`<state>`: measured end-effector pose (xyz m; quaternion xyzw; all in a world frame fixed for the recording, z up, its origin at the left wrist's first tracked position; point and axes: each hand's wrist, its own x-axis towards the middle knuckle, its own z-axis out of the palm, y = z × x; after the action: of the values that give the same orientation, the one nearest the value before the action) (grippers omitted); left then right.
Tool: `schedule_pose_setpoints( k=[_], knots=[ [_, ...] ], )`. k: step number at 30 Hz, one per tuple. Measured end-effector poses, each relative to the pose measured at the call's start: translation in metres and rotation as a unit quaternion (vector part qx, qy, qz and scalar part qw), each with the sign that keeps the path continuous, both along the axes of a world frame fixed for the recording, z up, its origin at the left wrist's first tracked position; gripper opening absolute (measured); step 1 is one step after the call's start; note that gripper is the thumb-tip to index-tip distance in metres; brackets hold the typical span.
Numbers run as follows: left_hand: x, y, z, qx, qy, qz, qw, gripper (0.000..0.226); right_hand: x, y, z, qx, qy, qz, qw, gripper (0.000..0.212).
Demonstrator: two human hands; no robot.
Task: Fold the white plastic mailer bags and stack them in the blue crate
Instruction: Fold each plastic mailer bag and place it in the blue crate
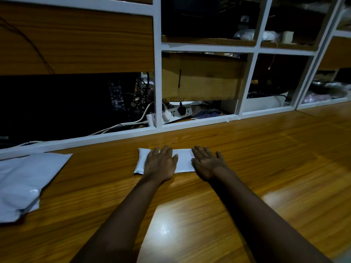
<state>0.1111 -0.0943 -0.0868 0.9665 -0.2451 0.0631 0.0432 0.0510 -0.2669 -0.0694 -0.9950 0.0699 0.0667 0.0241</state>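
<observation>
On the wooden tabletop below white shelving, a folded mailer bag lies under both hands, the left hand and right hand flat with fingers straight. Press evenly outward to sharpen the crease. Unfolded bags wait at left; no crate shows.

Folded mailer on table, bag pile far left.

The bench is walled along its far edge by a white shelf frame. Its left edge is taken by heaped mailer bags, and the middle near the far edge by a folded bag under the left hand and right hand. Open wood is left toward the right edge.
</observation>
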Motion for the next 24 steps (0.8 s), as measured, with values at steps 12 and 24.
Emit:
schedule_pose_setpoints(
  k=[12,24],
  knots=[
    [0.004,0.033,0.005,-0.035,0.063,0.052,0.996,0.06,-0.002,0.001,0.005,0.001,0.01,0.0,1.0,0.059],
    [-0.05,0.045,0.013,-0.011,-0.062,0.055,0.997,0.053,-0.038,0.023,0.007,0.014,-0.068,-0.011,0.998,0.063]
  ],
)
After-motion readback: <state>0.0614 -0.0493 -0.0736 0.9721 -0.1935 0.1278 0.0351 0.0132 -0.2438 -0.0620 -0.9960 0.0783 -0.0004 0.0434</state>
